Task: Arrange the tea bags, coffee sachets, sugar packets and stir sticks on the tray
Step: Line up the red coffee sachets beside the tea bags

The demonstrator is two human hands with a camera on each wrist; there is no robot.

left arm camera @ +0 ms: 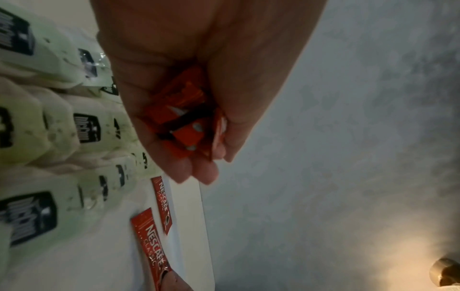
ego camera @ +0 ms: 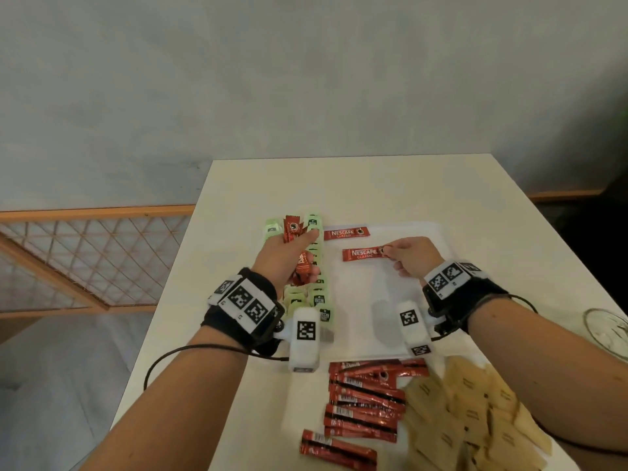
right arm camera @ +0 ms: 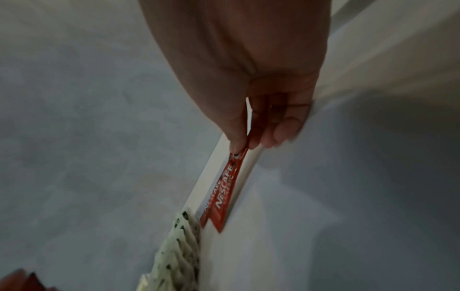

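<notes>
A white tray (ego camera: 401, 321) lies on the table. Pale green tea bags (ego camera: 317, 300) run in rows down its left side. One red coffee sachet (ego camera: 346, 233) lies flat at the tray's far edge. My right hand (ego camera: 409, 254) pinches the end of a second red coffee sachet (ego camera: 363, 254) (right arm camera: 227, 189) just nearer than the first, low over the tray. My left hand (ego camera: 292, 256) hovers over the tea bags and grips a bundle of red coffee sachets (ego camera: 299, 253) (left arm camera: 185, 126) in its curled fingers.
A loose heap of red coffee sachets (ego camera: 363, 406) lies on the table near me, with brown sugar packets (ego camera: 475, 416) piled to its right. A glass rim (ego camera: 608, 331) shows at the right edge. A wooden lattice rail (ego camera: 91, 253) runs left of the table.
</notes>
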